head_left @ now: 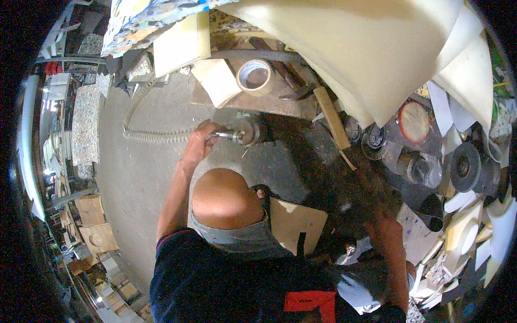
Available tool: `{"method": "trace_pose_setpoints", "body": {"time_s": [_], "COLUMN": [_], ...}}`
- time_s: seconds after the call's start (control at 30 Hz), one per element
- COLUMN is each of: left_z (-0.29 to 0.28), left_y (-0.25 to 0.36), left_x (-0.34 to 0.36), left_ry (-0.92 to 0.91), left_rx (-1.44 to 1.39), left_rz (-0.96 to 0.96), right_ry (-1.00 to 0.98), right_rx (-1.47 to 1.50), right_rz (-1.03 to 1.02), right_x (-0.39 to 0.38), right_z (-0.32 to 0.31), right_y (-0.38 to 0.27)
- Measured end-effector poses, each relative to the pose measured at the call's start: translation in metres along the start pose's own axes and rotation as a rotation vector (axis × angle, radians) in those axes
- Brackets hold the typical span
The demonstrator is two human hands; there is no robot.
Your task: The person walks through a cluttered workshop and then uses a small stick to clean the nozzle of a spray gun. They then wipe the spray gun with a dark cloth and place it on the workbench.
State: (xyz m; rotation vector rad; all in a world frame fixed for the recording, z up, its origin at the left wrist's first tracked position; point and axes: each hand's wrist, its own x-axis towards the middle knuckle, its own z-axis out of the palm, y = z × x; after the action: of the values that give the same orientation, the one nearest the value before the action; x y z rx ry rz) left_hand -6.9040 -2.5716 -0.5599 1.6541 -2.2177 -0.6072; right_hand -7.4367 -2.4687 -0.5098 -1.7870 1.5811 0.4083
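Observation:
On the left, my left hand (202, 141) is closed round the handle of a metal spray gun (232, 134). A pale coiled hose (156, 134) runs to this hand across the grey floor. Just beyond the gun's front is a round, dusty can-like part (249, 132); whether it belongs to the gun I cannot make out. My right hand (381, 223) is low on the right, in deep shadow beside my right leg. Its fingers are lost in the dark, so what it touches is hidden. My bare left knee (226, 196) is bent between the arms.
Ahead, a low wooden board (291, 105) carries a tape roll (254, 78) and a paper sheet (218, 81). A wooden strip (331, 118) leans nearby. Large cream foam sheets (377, 48) overhang the right. A red-rimmed tin (414, 121) and clear jar (428, 169) stand there. Scraps (97, 223) line the left.

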Motion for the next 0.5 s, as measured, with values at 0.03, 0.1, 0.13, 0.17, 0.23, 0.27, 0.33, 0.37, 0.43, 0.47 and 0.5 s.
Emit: {"method": "trace_pose_setpoints", "body": {"time_s": [0.03,0.1,0.13,0.17,0.23,0.27,0.33,0.37,0.43,0.47,0.5], "left_z": [-0.001,-0.002,-0.002,-0.002,0.002,0.003,-0.006,-0.011,-0.03,-0.052,-0.075], "left_y": [-0.002,-0.008,-0.011,-0.015,-0.019,-0.017,-0.003,0.012,0.052,0.078,0.108], "left_x": [0.005,0.013,0.013,0.013,0.01,0.009,0.003,-0.001,0.001,-0.004,-0.013], "left_ry": [-0.019,-0.047,-0.07,-0.079,-0.025,-0.011,0.048,0.068,0.272,0.297,0.338], "left_rx": [-0.035,-0.022,-0.012,0.024,0.121,0.111,0.272,0.367,0.114,-0.035,-0.133], "left_rz": [-0.063,-0.026,-0.14,-0.181,-0.094,-0.071,-0.161,-0.197,-0.322,-0.456,-0.652], "right_ry": [-0.012,-0.04,-0.018,0.008,0.0,-0.039,-0.072,-0.063,-0.04,-0.028,-0.021], "right_rx": [-0.009,-0.029,-0.038,-0.045,-0.04,-0.032,-0.014,-0.008,-0.006,-0.011,-0.024], "right_rz": [-0.018,-0.06,-0.078,-0.095,-0.076,-0.043,-0.016,-0.024,-0.027,-0.032,-0.057], "right_x": [0.001,0.002,0.001,0.0,-0.004,-0.005,-0.007,-0.008,-0.009,-0.01,-0.012], "right_z": [-0.001,-0.003,-0.005,-0.006,-0.01,-0.012,-0.013,-0.012,-0.008,-0.005,-0.002], "right_y": [-0.002,-0.006,-0.009,-0.01,-0.013,-0.014,-0.011,-0.01,-0.003,0.001,0.005]}}
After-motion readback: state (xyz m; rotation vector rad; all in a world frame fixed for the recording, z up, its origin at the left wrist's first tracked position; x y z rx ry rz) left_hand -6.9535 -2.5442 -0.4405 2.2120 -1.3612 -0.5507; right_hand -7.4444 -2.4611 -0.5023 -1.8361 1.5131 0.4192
